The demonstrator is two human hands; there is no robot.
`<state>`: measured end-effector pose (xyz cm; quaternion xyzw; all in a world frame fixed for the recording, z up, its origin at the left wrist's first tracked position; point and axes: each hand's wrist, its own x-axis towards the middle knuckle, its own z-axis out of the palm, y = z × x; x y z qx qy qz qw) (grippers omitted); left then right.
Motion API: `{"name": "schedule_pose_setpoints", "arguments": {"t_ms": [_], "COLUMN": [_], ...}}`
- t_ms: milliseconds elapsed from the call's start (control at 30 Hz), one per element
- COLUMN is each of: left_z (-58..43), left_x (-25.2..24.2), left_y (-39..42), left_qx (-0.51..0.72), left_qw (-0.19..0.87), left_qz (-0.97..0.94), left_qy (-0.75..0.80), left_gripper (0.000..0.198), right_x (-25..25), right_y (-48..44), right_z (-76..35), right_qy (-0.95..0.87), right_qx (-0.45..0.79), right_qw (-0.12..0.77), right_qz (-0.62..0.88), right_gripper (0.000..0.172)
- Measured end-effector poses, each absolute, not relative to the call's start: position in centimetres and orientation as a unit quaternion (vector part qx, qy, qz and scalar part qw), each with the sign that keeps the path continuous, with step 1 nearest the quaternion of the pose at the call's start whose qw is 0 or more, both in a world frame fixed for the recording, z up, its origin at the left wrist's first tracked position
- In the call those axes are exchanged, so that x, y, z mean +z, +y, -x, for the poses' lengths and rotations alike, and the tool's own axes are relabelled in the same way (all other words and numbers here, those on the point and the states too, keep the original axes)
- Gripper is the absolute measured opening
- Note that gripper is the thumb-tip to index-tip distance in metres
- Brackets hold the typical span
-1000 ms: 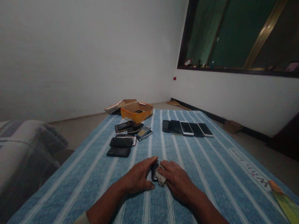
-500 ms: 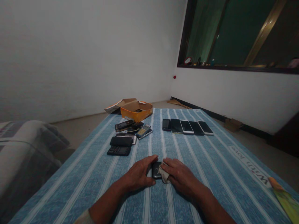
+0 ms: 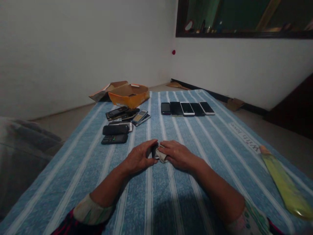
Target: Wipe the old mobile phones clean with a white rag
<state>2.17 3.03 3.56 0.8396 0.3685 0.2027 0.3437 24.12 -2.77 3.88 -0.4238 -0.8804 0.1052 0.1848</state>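
Note:
A small dark mobile phone lies on the blue striped cloth, mostly covered by my hands and a rag. My left hand grips it by its edges, fingers at the far side and thumb at the near side. Under the fingers of my right hand is a crumpled whitish rag, pressed onto the phone's right part. To the left of my left hand sit a black keypad phone and a black rounded case-like item.
Farther back is a pile of old phones before an orange open box. Several smartphones form a row at the far right. A yellow-green tube-like object lies near the right edge. Grey fabric is at left.
My view has tilted down and shifted right, so everything appears higher and further left. The rag now covers more of the phone, and my right hand is closer to my left.

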Motion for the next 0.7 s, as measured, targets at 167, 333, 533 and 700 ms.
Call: {"name": "schedule_pose_setpoints", "arguments": {"t_ms": [167, 333, 533, 700], "left_z": [-2.4, -2.7, -2.7, -2.9], "left_x": [3.4, 3.4, 2.7, 2.3], "left_y": [3.4, 3.3, 3.2, 3.3], "left_qx": [0.199, 0.206, 0.231, 0.242], "left_qw": [0.333, 0.305, 0.244, 0.198], "left_qz": [-0.846, -0.854, -0.879, -0.894], "left_qy": [0.365, 0.366, 0.337, 0.321], "left_gripper": [0.069, 0.066, 0.059, 0.055], "right_x": [4.1, 3.9, 3.7, 3.7], "right_y": [-2.3, -2.2, -2.2, -2.1], "right_z": [-26.1, -24.6, -23.5, -24.5], "right_qy": [-0.874, -0.878, -0.888, -0.891], "right_qx": [0.127, 0.101, 0.076, 0.065], "right_qw": [0.168, 0.169, 0.173, 0.170], "right_qz": [0.437, 0.437, 0.419, 0.416], "right_gripper": [0.027, 0.024, 0.028, 0.029]}}
